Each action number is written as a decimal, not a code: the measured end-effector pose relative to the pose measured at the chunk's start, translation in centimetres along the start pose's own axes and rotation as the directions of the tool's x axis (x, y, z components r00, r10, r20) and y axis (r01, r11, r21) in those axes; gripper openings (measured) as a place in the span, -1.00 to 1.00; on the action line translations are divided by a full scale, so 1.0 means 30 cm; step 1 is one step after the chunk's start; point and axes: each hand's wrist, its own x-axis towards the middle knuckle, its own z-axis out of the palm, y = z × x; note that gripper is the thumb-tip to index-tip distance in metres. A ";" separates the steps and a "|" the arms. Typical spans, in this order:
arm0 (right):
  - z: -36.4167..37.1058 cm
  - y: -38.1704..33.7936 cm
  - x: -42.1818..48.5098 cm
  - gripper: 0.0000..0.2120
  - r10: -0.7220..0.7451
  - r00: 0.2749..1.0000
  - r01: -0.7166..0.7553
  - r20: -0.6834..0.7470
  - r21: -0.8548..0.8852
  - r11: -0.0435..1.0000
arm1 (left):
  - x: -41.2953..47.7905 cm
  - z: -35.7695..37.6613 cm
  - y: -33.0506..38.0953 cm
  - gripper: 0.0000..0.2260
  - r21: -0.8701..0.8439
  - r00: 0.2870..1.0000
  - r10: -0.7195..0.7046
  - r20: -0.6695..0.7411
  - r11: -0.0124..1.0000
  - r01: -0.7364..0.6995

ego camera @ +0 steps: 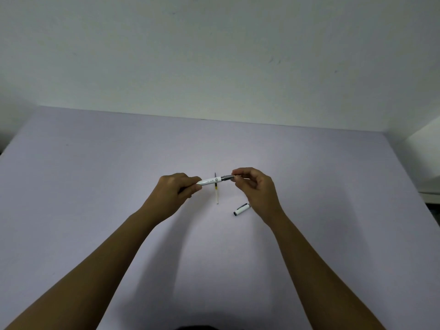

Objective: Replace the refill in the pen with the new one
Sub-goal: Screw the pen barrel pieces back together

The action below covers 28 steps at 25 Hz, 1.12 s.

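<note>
I hold a white pen (211, 181) level above the table, between both hands. My left hand (177, 190) grips the white barrel at its left end. My right hand (254, 186) pinches the grey tip section (226, 178) at the pen's right end with thumb and forefinger. A thin refill (217, 194) with a dark point and a yellowish band lies on the table under the pen, pointing away from me; the pen crosses over its middle. The white pen cap (242, 209) with a dark clip lies on the table just below my right hand.
A pale lilac table (95, 186) fills the lower view and meets a white wall (214, 55) at its far edge. A white object (428, 167) stands past the table's right edge.
</note>
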 end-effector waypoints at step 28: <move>-0.001 -0.080 -0.002 -0.85 -0.094 0.985 0.137 0.147 -0.317 0.938 | -0.022 -0.050 -0.005 -0.81 0.009 0.997 0.078 -0.005 0.997 -0.078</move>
